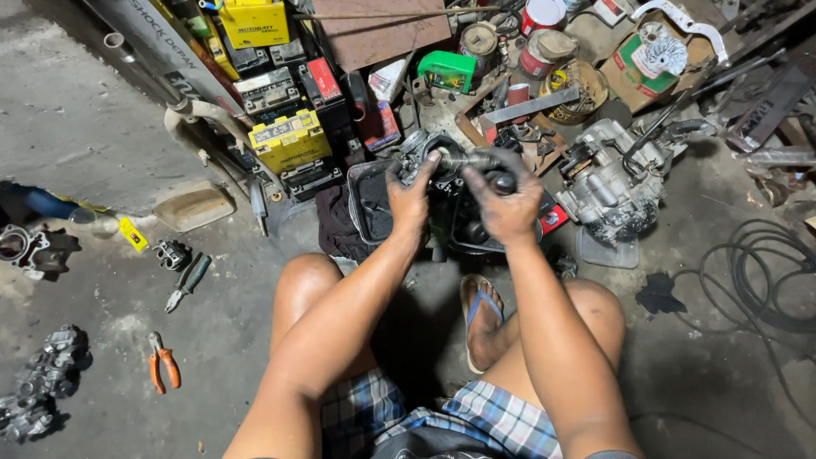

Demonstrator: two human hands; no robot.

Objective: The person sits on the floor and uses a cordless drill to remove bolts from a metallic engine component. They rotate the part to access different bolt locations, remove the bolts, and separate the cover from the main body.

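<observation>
My left hand (410,197) grips a dark, greasy metal engine part (450,161) from its left side, fingers on top. On the part's right end, my right hand (507,204) is wrapped around a black rounded piece. I hold the part over a dark oily metal tray (361,200) on the concrete floor. Both hands are smeared black. My bare knees and a foot in a blue-strapped sandal (482,316) are below.
A grey engine block (614,180) lies right of the tray. Yellow and black batteries (289,140) are stacked at the back left. Orange-handled pliers (163,361), green-handled pliers (189,283) and carburettor parts (38,384) lie left. Black cables (769,276) coil right. Cans and boxes clutter the back.
</observation>
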